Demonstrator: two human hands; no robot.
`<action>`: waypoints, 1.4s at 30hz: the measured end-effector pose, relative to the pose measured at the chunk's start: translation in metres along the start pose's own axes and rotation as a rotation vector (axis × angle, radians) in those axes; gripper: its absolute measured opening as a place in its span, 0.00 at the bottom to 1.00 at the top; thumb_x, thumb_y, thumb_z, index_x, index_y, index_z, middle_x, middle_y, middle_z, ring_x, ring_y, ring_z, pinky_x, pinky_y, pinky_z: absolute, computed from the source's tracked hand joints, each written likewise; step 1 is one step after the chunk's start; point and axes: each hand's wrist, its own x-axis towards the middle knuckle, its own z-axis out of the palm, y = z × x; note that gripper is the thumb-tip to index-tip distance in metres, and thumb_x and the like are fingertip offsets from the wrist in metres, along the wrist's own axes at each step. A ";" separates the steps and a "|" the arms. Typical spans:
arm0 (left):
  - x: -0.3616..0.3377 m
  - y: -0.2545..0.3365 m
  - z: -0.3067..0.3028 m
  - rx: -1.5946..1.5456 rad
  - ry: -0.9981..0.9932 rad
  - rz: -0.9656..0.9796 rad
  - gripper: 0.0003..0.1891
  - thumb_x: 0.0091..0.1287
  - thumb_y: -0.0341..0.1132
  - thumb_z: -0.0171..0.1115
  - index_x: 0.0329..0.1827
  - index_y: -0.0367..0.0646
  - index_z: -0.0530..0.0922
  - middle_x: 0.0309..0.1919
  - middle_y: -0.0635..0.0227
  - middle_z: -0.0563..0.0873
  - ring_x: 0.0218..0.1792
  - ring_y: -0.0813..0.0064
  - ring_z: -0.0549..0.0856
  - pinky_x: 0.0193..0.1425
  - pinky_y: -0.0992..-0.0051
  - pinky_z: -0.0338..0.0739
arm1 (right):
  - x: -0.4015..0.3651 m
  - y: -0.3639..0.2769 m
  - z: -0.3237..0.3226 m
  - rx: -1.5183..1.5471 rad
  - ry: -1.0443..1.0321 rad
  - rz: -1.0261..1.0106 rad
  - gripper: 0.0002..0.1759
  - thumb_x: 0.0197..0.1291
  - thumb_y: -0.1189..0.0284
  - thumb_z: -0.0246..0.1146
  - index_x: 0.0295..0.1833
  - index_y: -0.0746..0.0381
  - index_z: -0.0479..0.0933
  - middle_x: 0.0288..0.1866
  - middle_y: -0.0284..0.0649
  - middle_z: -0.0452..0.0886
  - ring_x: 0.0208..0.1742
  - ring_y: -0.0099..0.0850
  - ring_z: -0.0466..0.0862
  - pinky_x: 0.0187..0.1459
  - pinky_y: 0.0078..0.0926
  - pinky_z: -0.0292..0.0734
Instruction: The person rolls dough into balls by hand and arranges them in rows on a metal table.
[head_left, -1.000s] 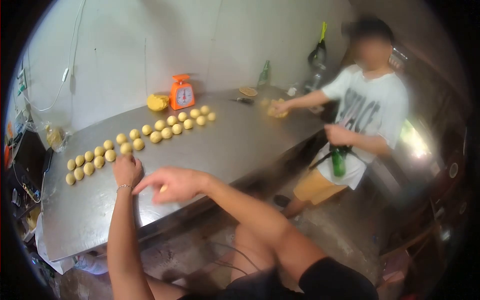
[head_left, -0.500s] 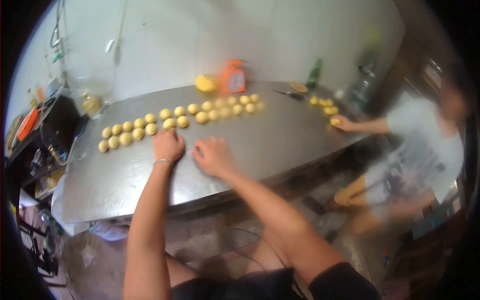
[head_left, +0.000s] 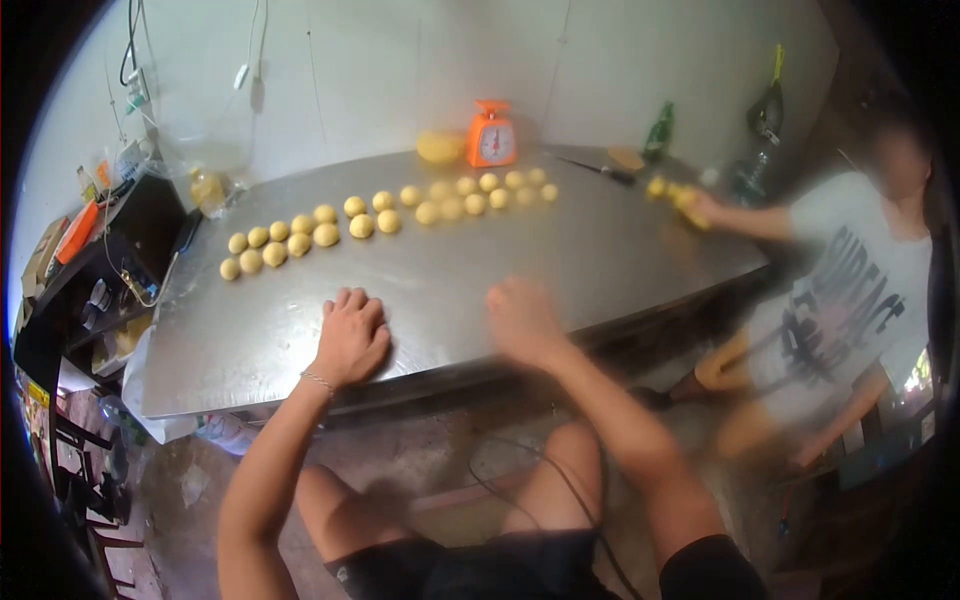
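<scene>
My left hand (head_left: 352, 335) rests palm down near the front edge of the metal table (head_left: 430, 290), fingers curled under; whatever lies beneath them is hidden. To the right, my right hand (head_left: 525, 318) is over the table, blurred by motion, so its fingers cannot be read. Beyond both hands, round yellow dough balls (head_left: 360, 226) lie in two long rows, touching neither hand. The right end of the rows looks hazy.
An orange dial scale (head_left: 491, 137) stands against the wall beside a yellow mass (head_left: 440, 147). A knife (head_left: 600, 171) and green bottle (head_left: 659, 131) lie farther right. A co-worker's hand (head_left: 704, 208) is at more yellow pieces (head_left: 660, 188). A dark shelf (head_left: 130, 235) adjoins the left side.
Both my hands have drawn back from the dough rows towards the near edge and moved farther apart. The whole view has shifted slightly. The co-worker's hand stays by the yellow pieces.
</scene>
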 end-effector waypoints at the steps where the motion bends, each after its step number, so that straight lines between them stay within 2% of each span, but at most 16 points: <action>1: 0.006 0.013 0.003 -0.022 0.024 0.012 0.11 0.71 0.41 0.61 0.40 0.43 0.82 0.44 0.57 0.84 0.53 0.55 0.81 0.60 0.53 0.71 | 0.001 -0.012 0.000 0.052 0.072 -0.036 0.08 0.68 0.68 0.61 0.43 0.61 0.82 0.44 0.48 0.86 0.55 0.52 0.82 0.57 0.55 0.76; 4: 0.041 0.034 0.018 -0.037 0.033 0.007 0.12 0.72 0.41 0.60 0.38 0.42 0.84 0.42 0.57 0.84 0.53 0.55 0.81 0.60 0.53 0.71 | 0.022 -0.042 -0.002 0.132 0.067 -0.086 0.08 0.68 0.68 0.61 0.42 0.60 0.82 0.45 0.43 0.86 0.57 0.48 0.82 0.58 0.52 0.73; 8: 0.089 0.026 0.051 -0.026 0.067 -0.063 0.13 0.72 0.42 0.60 0.39 0.42 0.86 0.45 0.55 0.87 0.57 0.53 0.83 0.62 0.49 0.73 | 0.064 -0.053 0.026 0.113 0.145 -0.085 0.07 0.69 0.68 0.61 0.42 0.58 0.82 0.45 0.43 0.87 0.55 0.46 0.82 0.58 0.52 0.71; 10: 0.108 0.016 0.054 -0.031 0.060 -0.126 0.13 0.73 0.40 0.59 0.40 0.42 0.87 0.46 0.55 0.89 0.58 0.52 0.84 0.62 0.48 0.74 | 0.084 -0.042 0.038 0.106 0.187 -0.072 0.07 0.69 0.68 0.61 0.41 0.58 0.82 0.44 0.43 0.87 0.55 0.46 0.83 0.58 0.51 0.71; 13: 0.125 -0.002 0.060 0.027 0.103 -0.205 0.13 0.74 0.40 0.59 0.42 0.41 0.87 0.47 0.55 0.91 0.58 0.51 0.86 0.60 0.49 0.76 | 0.108 -0.017 0.050 0.013 0.122 -0.015 0.10 0.69 0.67 0.60 0.42 0.59 0.84 0.46 0.44 0.89 0.55 0.47 0.84 0.57 0.54 0.72; 18: 0.115 -0.030 0.054 0.098 0.095 -0.306 0.13 0.75 0.42 0.59 0.46 0.42 0.86 0.47 0.55 0.91 0.56 0.54 0.87 0.60 0.50 0.79 | 0.113 0.033 0.049 -0.082 0.094 0.081 0.14 0.70 0.63 0.59 0.43 0.58 0.88 0.49 0.49 0.91 0.58 0.49 0.86 0.60 0.61 0.74; 20: 0.100 -0.036 0.045 0.123 0.109 -0.308 0.14 0.75 0.43 0.60 0.47 0.42 0.85 0.48 0.55 0.91 0.56 0.54 0.88 0.60 0.50 0.80 | 0.103 0.049 0.040 -0.070 0.090 0.109 0.14 0.70 0.63 0.59 0.43 0.58 0.88 0.49 0.49 0.91 0.59 0.49 0.86 0.59 0.61 0.75; 24: 0.054 -0.042 0.017 0.123 0.061 -0.249 0.10 0.77 0.40 0.60 0.49 0.43 0.81 0.46 0.56 0.88 0.53 0.51 0.87 0.59 0.50 0.80 | 0.068 0.057 0.007 -0.078 0.010 0.134 0.11 0.69 0.65 0.60 0.44 0.58 0.85 0.49 0.49 0.89 0.57 0.51 0.85 0.59 0.59 0.74; 25: 0.040 -0.042 0.012 0.088 0.087 -0.199 0.08 0.76 0.36 0.59 0.49 0.41 0.78 0.45 0.54 0.86 0.51 0.49 0.85 0.58 0.50 0.79 | 0.059 0.056 0.003 -0.081 -0.010 0.146 0.09 0.69 0.66 0.60 0.43 0.58 0.83 0.48 0.49 0.88 0.57 0.51 0.84 0.58 0.58 0.74; 28: 0.008 -0.040 0.003 0.010 0.146 -0.075 0.08 0.72 0.33 0.58 0.48 0.39 0.76 0.45 0.52 0.83 0.50 0.48 0.83 0.57 0.51 0.78 | 0.032 0.044 -0.004 -0.100 -0.070 0.135 0.06 0.67 0.68 0.61 0.42 0.57 0.80 0.47 0.48 0.85 0.55 0.52 0.82 0.56 0.57 0.72; 29: 0.003 -0.033 0.001 -0.048 0.125 -0.090 0.09 0.67 0.31 0.58 0.47 0.38 0.75 0.45 0.51 0.80 0.51 0.48 0.80 0.59 0.52 0.74 | 0.022 0.036 -0.005 -0.110 -0.093 0.124 0.05 0.67 0.69 0.61 0.42 0.57 0.79 0.47 0.48 0.84 0.55 0.52 0.82 0.56 0.57 0.72; 31: -0.002 -0.008 -0.007 -0.133 0.072 -0.066 0.09 0.66 0.31 0.58 0.46 0.39 0.75 0.45 0.52 0.80 0.52 0.48 0.79 0.60 0.52 0.72 | 0.010 0.015 -0.001 -0.030 0.008 0.062 0.04 0.65 0.69 0.62 0.41 0.57 0.79 0.46 0.48 0.83 0.55 0.52 0.81 0.55 0.56 0.71; 33: 0.006 0.016 -0.005 -0.187 0.034 0.011 0.09 0.66 0.34 0.58 0.44 0.40 0.76 0.45 0.53 0.80 0.54 0.50 0.78 0.61 0.52 0.69 | 0.006 -0.012 -0.009 0.035 0.041 0.029 0.05 0.64 0.68 0.63 0.41 0.57 0.79 0.46 0.47 0.83 0.55 0.51 0.80 0.55 0.56 0.70; 36: 0.035 0.041 0.017 -0.160 0.057 0.065 0.10 0.65 0.36 0.58 0.43 0.41 0.78 0.43 0.52 0.82 0.53 0.46 0.79 0.58 0.48 0.71 | 0.022 -0.036 0.009 0.137 0.115 -0.042 0.07 0.64 0.67 0.63 0.43 0.57 0.81 0.48 0.47 0.84 0.57 0.50 0.80 0.56 0.55 0.70; 37: 0.048 0.043 0.028 -0.106 0.052 0.054 0.10 0.68 0.38 0.58 0.43 0.42 0.81 0.45 0.54 0.85 0.55 0.49 0.81 0.59 0.47 0.72 | 0.031 -0.039 0.015 0.130 0.114 -0.049 0.07 0.64 0.66 0.63 0.43 0.57 0.81 0.48 0.47 0.85 0.57 0.50 0.81 0.56 0.55 0.70; 42: 0.100 0.020 0.057 -0.020 0.086 -0.036 0.10 0.70 0.38 0.59 0.41 0.42 0.83 0.45 0.53 0.87 0.56 0.49 0.84 0.61 0.45 0.75 | 0.082 -0.023 0.041 0.091 0.118 -0.082 0.09 0.65 0.64 0.63 0.41 0.58 0.83 0.46 0.47 0.87 0.56 0.47 0.83 0.57 0.54 0.71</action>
